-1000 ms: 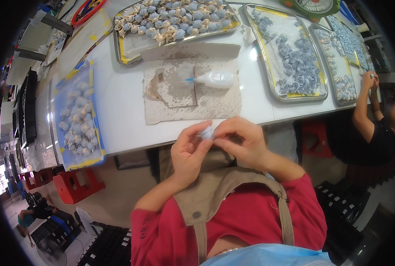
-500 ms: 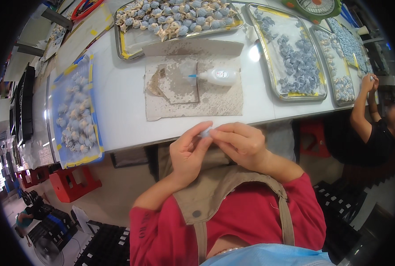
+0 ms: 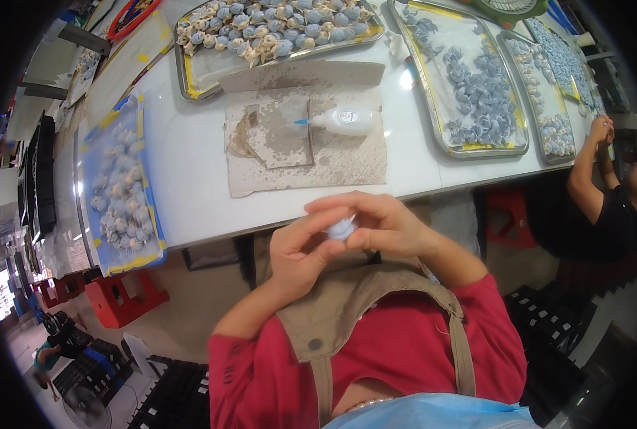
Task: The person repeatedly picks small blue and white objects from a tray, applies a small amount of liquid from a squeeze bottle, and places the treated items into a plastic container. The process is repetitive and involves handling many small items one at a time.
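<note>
1. While both hands met by the near edge of the white desk, one small pale blue piece sat between them, apart from every tray.
2. The fingers of the left hand were narrowed on that piece, thumb below and forefinger above.
3. The right hand arched over it, thumb tip at its side; whether those fingers gripped it firmly could not be told.
4. As the piece was in hand, work on it appeared unfinished; how much remained could not be read.
5. Rounded blue-and-cream pieces lay in the blue tray at left and heaped in the far metal tray; these seemed further along.
6. Loose blue-grey cupped pieces half covered the right-hand metal tray, apparently a good amount left to handle.
7. The white bottle lay on its side on the stained cardboard, blue tip pointing left, neither hand touching it.
</note>
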`<state>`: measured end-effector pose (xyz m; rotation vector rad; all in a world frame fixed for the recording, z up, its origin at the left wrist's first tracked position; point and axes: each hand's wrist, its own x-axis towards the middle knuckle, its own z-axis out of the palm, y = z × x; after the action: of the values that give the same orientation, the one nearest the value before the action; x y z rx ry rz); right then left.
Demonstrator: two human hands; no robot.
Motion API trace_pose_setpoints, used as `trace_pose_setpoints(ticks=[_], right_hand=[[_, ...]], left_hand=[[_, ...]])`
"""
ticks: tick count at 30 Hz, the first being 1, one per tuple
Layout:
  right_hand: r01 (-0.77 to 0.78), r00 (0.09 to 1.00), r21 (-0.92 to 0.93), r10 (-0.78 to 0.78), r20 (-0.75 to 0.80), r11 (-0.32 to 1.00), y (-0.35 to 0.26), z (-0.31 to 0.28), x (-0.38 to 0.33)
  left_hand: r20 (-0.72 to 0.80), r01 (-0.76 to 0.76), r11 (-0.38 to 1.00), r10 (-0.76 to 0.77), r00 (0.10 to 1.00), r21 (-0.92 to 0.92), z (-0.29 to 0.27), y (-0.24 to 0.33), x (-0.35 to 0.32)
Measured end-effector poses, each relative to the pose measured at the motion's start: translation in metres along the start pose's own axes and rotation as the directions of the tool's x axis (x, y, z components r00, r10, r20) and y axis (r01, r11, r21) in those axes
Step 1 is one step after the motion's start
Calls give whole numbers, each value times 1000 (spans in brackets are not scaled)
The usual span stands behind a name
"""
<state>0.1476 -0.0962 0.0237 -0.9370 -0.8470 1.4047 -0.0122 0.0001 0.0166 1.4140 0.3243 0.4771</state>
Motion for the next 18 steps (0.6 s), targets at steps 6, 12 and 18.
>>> trace_pose_setpoints(ticks=[6,12,18], right_hand=[[-33,999,84,32,6,996,-9,8,-1],[-8,1000,89,9,-13,996,-6,13,-3],[-18,999,150,11,42,989,-8,13,-1]], left_hand=[[57,-165,959,156,986,231,-1,6,3],[88,-208,947,192,977,244,-5,7,3],[54,-191,970,185,981,152,-8,7,-1]])
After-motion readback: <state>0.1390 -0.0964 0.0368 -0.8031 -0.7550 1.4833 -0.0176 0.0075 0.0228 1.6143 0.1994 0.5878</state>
